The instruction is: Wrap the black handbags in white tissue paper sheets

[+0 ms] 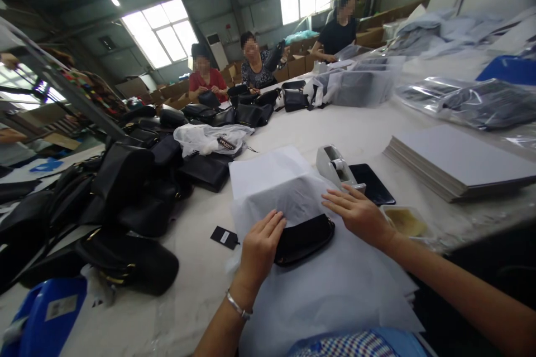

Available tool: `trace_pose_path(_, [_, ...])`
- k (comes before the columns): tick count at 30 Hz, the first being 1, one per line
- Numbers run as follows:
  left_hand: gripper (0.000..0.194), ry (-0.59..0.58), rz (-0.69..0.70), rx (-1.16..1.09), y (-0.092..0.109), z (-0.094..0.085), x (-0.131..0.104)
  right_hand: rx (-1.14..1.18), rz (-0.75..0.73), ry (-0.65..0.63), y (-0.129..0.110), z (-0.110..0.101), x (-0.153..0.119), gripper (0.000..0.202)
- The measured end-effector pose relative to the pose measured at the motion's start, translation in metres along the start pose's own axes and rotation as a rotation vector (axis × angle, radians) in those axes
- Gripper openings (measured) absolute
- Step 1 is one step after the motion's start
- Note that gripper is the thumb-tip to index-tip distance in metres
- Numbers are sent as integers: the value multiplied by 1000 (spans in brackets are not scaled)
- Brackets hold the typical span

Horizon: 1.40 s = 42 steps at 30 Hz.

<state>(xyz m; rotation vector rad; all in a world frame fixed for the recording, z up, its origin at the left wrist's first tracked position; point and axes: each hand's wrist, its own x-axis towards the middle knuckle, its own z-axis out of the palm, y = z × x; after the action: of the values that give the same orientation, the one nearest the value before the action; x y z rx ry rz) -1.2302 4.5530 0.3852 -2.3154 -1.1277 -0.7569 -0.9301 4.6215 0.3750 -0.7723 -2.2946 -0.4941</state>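
Resting flat and spread, left hand point(260, 245) and right hand point(355, 213) press tissue paper point(293, 189) over a black purse point(304, 239) near the counter point(293, 128) edge; thin paper may tear.

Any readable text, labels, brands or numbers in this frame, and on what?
None can be read.
Black label in the plastic bag: pale lettering, blurred.
Black hang tag on the table: white patch, too small.
Sticker on the blue thing: blurred.

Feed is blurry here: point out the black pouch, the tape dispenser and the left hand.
black pouch point(307, 237), head view, exposed front.
tape dispenser point(333, 166), head view, grey body.
left hand point(260, 245), head view, back of hand.
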Motion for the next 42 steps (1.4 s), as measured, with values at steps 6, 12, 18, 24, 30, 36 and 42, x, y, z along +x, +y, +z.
trace_pose_path(6, [33,11,-50,1,16,3,-4,176,-15,2,-38,-13,16,49])
trace_pose_path(12, [47,-141,-122,11,37,3,-19,224,-79,-201,-35,9,12,45])
trace_pose_path(18, [56,-189,-116,-28,24,11,-21,402,-115,-160,-46,-18,-7,30])
trace_pose_path(24, [56,-158,-116,-71,-1,28,-7,640,-140,-461,-74,-44,-40,51])
trace_pose_path(30, [56,-155,-126,-92,0,27,-7,560,-135,-483,-92,-28,-63,47])
trace_pose_path(36, [57,-168,-150,-135,-1,24,-5,674,-50,-494,-87,-20,-60,38])
trace_pose_path(42, [55,-168,-174,-187,-3,21,-3,707,32,-545,-87,-23,-51,30])
